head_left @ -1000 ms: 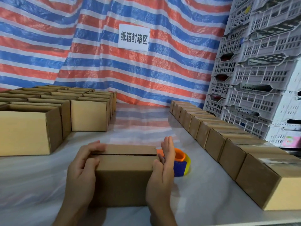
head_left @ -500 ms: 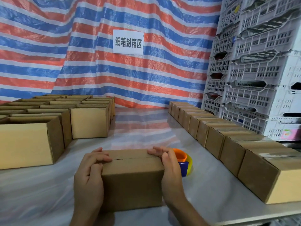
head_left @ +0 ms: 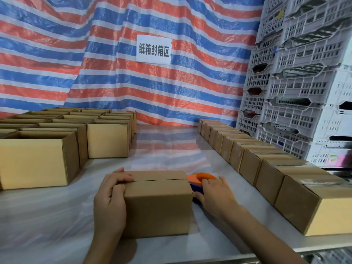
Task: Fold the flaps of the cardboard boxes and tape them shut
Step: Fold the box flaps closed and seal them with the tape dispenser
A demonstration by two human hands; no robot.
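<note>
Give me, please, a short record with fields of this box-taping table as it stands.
Current box: cardboard box, flaps folded shut, no tape visible on seam
Left hand: holds the box's left end, fingers over the top
Right hand: grasps the tape dispenser beside the box
On the left: open boxes
On the right: row of taped boxes

A small brown cardboard box (head_left: 158, 204) stands upright in the near middle, its two top flaps folded flat and meeting in a bare, untaped seam that runs along its length. An orange-and-blue tape dispenser (head_left: 202, 177) lies just beside its right end. Open-topped boxes (head_left: 34, 161) stand grouped at the left, and a row of taped boxes (head_left: 297, 195) runs along the right, well apart from them.
</note>
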